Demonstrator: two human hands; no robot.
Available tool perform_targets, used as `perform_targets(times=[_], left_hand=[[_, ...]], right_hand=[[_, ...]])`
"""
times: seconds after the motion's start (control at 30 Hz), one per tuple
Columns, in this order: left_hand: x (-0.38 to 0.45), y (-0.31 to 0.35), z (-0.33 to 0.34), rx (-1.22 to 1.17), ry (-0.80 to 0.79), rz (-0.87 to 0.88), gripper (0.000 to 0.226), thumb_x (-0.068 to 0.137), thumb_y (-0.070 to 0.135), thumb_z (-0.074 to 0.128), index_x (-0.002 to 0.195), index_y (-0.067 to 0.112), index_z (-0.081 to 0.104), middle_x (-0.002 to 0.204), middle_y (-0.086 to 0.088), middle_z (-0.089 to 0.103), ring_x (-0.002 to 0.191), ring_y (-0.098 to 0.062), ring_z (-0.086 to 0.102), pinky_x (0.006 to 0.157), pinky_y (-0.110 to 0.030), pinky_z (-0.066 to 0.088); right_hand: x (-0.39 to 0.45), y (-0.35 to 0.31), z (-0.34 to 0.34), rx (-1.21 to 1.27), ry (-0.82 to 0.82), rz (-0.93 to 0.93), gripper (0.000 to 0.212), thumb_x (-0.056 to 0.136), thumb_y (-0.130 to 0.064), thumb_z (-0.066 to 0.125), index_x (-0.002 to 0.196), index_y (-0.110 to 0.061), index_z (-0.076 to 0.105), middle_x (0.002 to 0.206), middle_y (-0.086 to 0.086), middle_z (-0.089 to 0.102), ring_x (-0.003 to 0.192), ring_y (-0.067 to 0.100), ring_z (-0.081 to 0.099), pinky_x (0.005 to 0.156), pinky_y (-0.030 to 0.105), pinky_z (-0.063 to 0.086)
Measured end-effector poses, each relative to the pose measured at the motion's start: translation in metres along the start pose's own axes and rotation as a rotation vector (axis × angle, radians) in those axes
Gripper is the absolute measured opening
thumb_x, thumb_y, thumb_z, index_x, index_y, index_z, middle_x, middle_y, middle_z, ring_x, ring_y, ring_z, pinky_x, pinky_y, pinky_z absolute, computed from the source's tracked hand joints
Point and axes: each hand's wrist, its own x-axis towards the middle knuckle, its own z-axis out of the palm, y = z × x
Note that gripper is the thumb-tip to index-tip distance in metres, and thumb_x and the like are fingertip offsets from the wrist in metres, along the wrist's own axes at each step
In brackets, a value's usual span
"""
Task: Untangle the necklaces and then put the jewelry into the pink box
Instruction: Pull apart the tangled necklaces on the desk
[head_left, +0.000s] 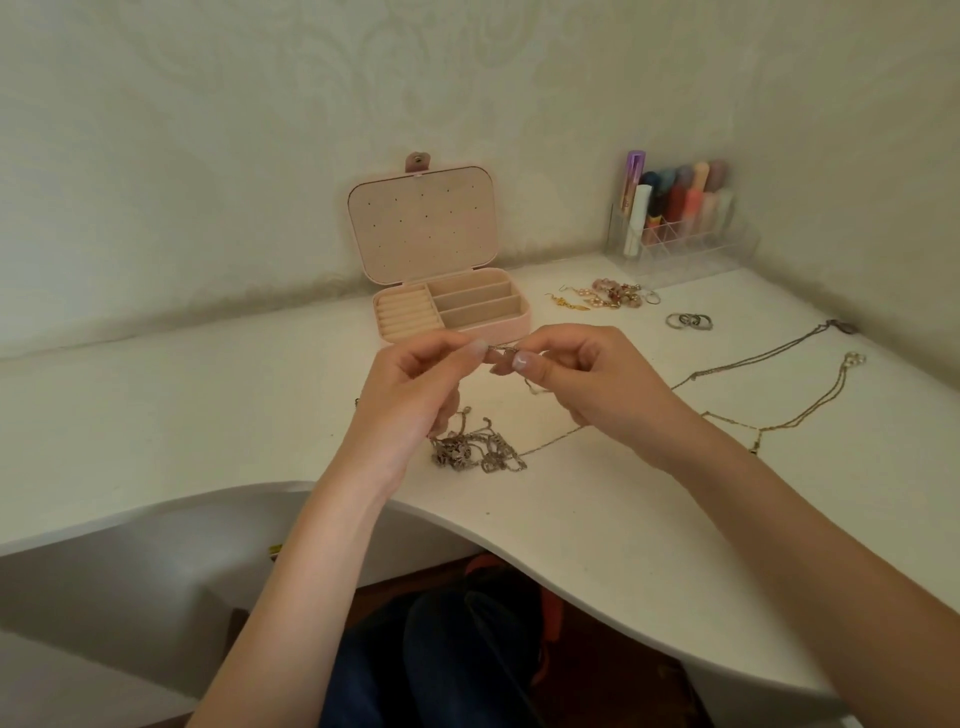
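A short run of fine chain (501, 349) is pinched between the left hand (415, 384) and the right hand (582, 382), raised above the bench (597, 509), each grip closed on it at thumb and fingertip. Below, the tangled clump (475, 447) is left lying on the bench, with strands trailing up toward the hands. The risk is judged plain: if the chain is pulled apart too hard, the knot could be tightened, or a thin link snapped. The clump could also be dragged toward the bench edge and dropped. Two freed necklaces (779, 395) are laid out to the right, close enough to be snagged again. The pink box (457, 317) is seen open behind, compartments apparently unfilled; earrings (602, 296) and rings (688, 321) are waiting nearby.
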Motion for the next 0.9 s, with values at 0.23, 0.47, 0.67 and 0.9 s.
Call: perform_targets(times=[0.23,0.47,0.67,0.9], left_hand=[[0.0029,-0.0025,0.0014,0.296,0.111,0.093,0.023,0.088,0.023,0.063,0.067,0.029,0.066,0.075,0.007,0.063,0.062,-0.007,0.055,0.056,-0.025,0.039],[0.0015,-0.0009,-0.0005,0.337,0.046,0.038,0.011,0.073,0.034,0.057,0.070,0.027,0.065,0.067,0.001,0.065,0.064,-0.015,0.058,0.060,-0.034,0.048],[0.0008,0.0014,0.0004,0.415,-0.091,0.025,0.007,0.083,0.015,0.063,0.076,0.012,0.066,0.073,0.007,0.066,0.061,0.000,0.057,0.072,-0.024,0.041],[0.0002,0.0071,0.0047,0.232,-0.200,-0.044,0.021,0.090,0.006,0.054,0.074,0.006,0.068,0.084,-0.001,0.074,0.087,-0.012,0.068,0.086,-0.026,0.049]], right_hand=[[0.0025,0.0068,-0.0024,-0.005,0.052,0.039,0.008,0.085,-0.026,0.067,0.081,-0.022,0.073,0.068,0.009,0.056,0.059,0.016,0.049,0.047,0.023,0.041],[0.0013,0.0006,-0.0091,0.289,0.031,0.197,0.012,0.093,-0.022,0.057,0.083,-0.018,0.063,0.075,-0.002,0.060,0.063,0.010,0.053,0.045,0.019,0.034],[0.0023,-0.0015,-0.0078,0.403,0.041,0.248,0.015,0.093,-0.020,0.056,0.078,-0.018,0.060,0.059,-0.004,0.030,0.054,0.010,0.023,0.042,0.017,0.023],[0.0030,-0.0029,-0.0067,0.401,0.079,0.242,0.026,0.093,-0.018,0.055,0.069,-0.025,0.061,0.058,-0.004,0.032,0.054,0.011,0.025,0.043,0.019,0.023]])
